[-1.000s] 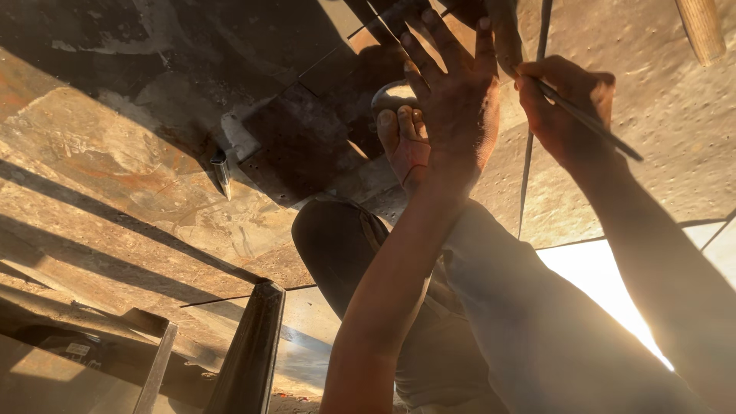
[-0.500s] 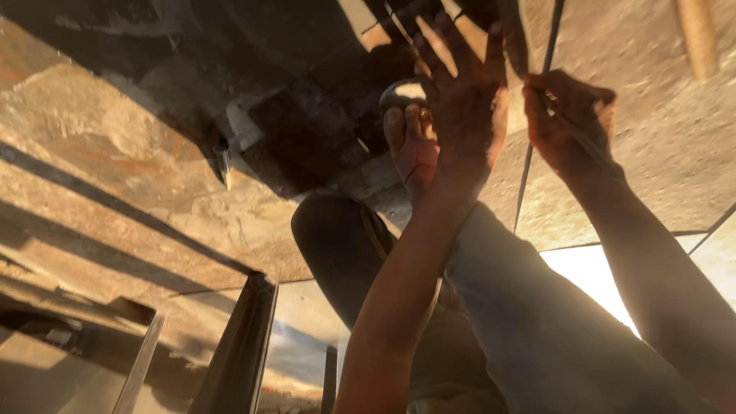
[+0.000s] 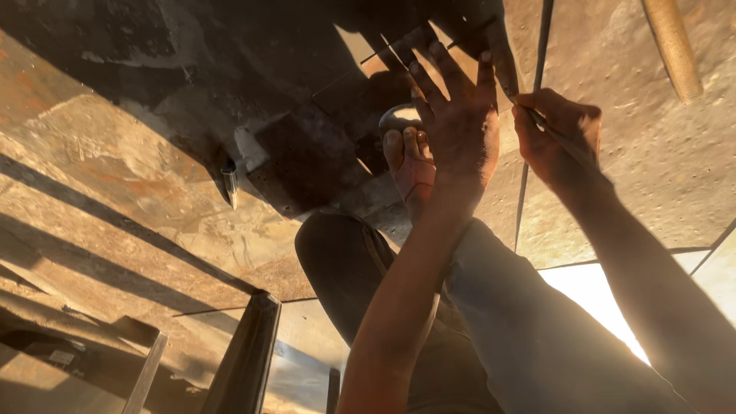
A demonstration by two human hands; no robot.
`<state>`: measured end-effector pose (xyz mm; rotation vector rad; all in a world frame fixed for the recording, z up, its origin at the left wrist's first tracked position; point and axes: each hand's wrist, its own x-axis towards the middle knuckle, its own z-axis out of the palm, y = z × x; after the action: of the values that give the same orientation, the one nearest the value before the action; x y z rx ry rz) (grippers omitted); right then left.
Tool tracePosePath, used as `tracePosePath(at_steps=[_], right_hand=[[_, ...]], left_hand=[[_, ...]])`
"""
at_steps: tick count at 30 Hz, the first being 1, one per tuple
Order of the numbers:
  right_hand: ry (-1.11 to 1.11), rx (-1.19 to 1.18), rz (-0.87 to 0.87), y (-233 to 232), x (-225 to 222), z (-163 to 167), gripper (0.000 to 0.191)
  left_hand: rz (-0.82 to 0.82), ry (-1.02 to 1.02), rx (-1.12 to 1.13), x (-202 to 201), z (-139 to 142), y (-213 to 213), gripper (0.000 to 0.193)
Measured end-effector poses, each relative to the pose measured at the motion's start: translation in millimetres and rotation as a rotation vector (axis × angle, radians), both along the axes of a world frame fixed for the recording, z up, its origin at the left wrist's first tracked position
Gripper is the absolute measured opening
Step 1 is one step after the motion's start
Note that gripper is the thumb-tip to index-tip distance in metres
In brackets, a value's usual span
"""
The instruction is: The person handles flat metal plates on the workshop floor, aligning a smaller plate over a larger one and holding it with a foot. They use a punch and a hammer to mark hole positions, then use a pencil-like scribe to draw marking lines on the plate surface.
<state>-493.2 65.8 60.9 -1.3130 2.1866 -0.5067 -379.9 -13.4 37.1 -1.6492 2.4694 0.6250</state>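
Sunlight falls low across a rusty metal sheet on the ground, where a dark steel bar lies at the lower left and a small metal cylinder stands in the shadow's edge. Further right, a bare foot rests on the sheet, toes up. The left hand lies just beyond it, fingers spread wide and palm pressed flat on the metal. Beside it, the right hand is closed around a thin scribing tool, its tip touching the sheet near the left hand's fingers. A wooden handle lies at the upper right.
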Motion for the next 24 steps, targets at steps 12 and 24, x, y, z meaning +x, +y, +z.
tracePosePath(at_steps=[12,24], right_hand=[[-0.227,0.105,-0.123,-12,-1,10,0.009],[-0.463,-0.154,-0.216,-28,2,-6,0.013]], left_hand=[[-0.003,0.065,0.050,4,8,-3,0.064],[-0.088,0.017,-0.004,22,-2,-1,0.065]])
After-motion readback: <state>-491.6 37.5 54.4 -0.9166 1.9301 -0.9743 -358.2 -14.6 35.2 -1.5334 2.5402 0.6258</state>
